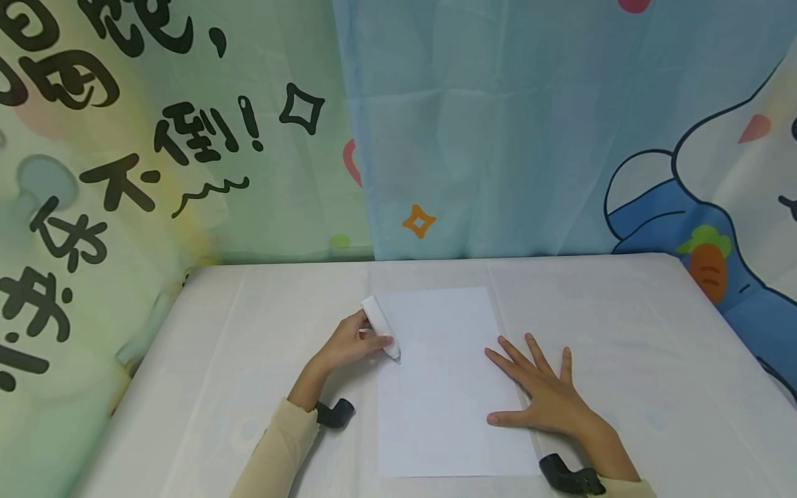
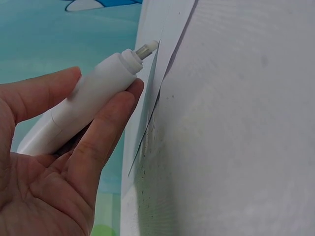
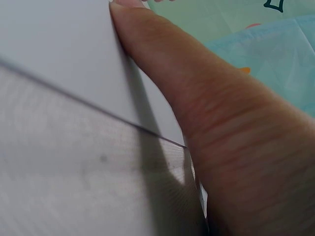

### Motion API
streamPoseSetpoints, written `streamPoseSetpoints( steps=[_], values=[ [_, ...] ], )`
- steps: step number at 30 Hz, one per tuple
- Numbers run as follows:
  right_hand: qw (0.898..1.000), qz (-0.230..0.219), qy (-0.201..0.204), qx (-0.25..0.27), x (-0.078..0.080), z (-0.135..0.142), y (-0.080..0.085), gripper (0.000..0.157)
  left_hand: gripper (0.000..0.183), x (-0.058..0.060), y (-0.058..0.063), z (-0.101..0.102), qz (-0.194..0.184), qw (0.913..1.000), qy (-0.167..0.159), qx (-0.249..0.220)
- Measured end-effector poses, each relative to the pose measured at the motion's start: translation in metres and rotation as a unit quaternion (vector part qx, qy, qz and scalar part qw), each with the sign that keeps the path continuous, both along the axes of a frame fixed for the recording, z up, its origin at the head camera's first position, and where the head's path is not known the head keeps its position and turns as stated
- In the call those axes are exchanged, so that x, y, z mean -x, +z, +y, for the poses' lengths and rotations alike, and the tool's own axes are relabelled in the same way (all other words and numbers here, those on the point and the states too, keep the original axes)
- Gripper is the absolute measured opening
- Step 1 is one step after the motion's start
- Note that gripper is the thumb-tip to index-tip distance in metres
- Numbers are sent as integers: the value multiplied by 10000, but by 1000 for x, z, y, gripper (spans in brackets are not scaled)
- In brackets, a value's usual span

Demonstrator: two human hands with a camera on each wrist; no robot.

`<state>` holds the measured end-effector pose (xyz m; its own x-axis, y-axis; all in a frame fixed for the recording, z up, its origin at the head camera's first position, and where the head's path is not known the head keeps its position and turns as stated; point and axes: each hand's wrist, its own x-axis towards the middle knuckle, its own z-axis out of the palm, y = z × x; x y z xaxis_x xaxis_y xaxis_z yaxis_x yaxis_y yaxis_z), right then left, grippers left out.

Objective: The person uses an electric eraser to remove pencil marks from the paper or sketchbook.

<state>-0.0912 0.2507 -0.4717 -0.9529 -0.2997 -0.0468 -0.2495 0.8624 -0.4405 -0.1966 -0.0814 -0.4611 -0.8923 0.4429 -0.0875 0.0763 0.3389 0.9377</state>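
Note:
My left hand [image 1: 349, 344] holds a white electric eraser [image 1: 381, 328] between thumb and fingers, over the left edge of a blank sheet of white paper [image 1: 445, 443]. In the left wrist view the eraser [image 2: 93, 101] shows a thick barrel, a metal collar and a small white tip, the tip right at the paper [image 2: 172, 34]. Fingers spread wide, my right hand [image 1: 548, 401] rests across the paper's right edge with nothing in it. Its thumb [image 3: 162, 59] stretches over the sheet in the right wrist view.
A white cloth covers the table [image 1: 654, 346] under the paper. Behind it and to the left hang printed curtains [image 1: 498, 138] in blue and green, with large characters and a cartoon animal. Each wrist wears a black band [image 1: 336, 413].

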Motion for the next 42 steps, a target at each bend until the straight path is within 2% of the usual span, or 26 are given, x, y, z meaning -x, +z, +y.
streamPoseSetpoints(
  steps=[22, 33, 42],
  values=[
    [10000, -13, -11, 51, -1, -1, 1, 104, 44, 0, -1, -1, -114, 9998, -105, 86],
    [10000, -30, -32, 31, 0, 0, 0, 104, 48, -1, 0, 0, -75, 9998, 143, 85],
    [10000, -40, -51, 23, 0, 1, -1, 104, 48, 0, -1, 0, -24, 10000, 3, 56]
  ],
)
